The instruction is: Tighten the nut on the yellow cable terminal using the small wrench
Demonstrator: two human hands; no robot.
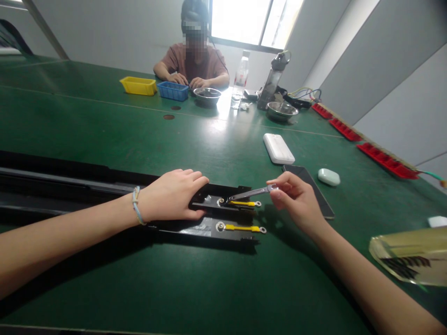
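Two long black metal channels (181, 228) lie side by side on the green table. My left hand (174, 193) is wrapped over the far channel near its right end, thumb on the near side. Pinched between the thumb and fingers of my right hand (293, 195) is a silver wrench (253, 191). Its far end reaches down to a nut (221, 202) in the far channel, beside a yellow wire with a ring terminal (244, 204). A second yellow wire (244, 228) is fastened by a nut (220, 226) in the near channel, its ring terminal sticking out past the end.
Right of the channels lie a dark phone (314, 195), a white power bank (278, 149) and an earbud case (328, 177). A yellowish transparent container (408, 256) sits at the right. Across the table a person sits behind a yellow bin (138, 86), a blue bin (172, 91) and a metal bowl (207, 97).
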